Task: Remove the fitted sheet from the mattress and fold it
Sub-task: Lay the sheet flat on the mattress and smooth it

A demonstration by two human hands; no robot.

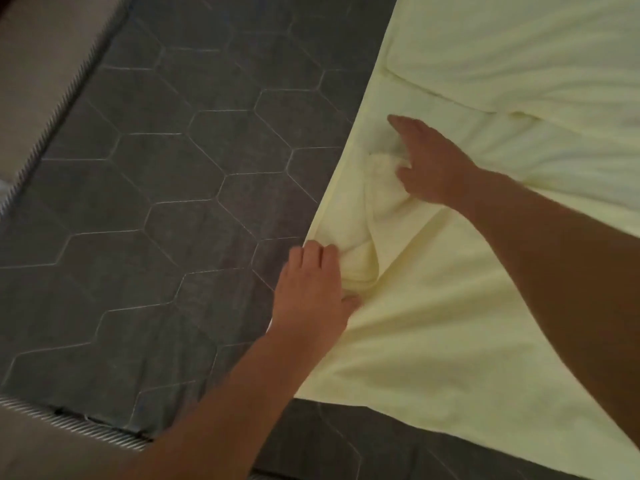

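Note:
The pale yellow fitted sheet (pixel 450 323) lies loose and partly folded over the right side of the dark grey mattress (pixel 166 174), which has hexagon stitching. One gathered corner of the sheet is bunched up between my hands. My left hand (pixel 311 282) is at the sheet's left edge, its fingers curled over the bunched fabric and its thumb tucked into a fold. Just above the bunch, my right hand (pixel 429 161) rests on the sheet with straight fingers, thumb beside the gathered corner.
The mattress's ribbed edge (pixel 62 109) runs along the left and across the bottom left. Beyond it is a beige surface (pixel 41 50). More of the sheet lies wrinkled at the upper right.

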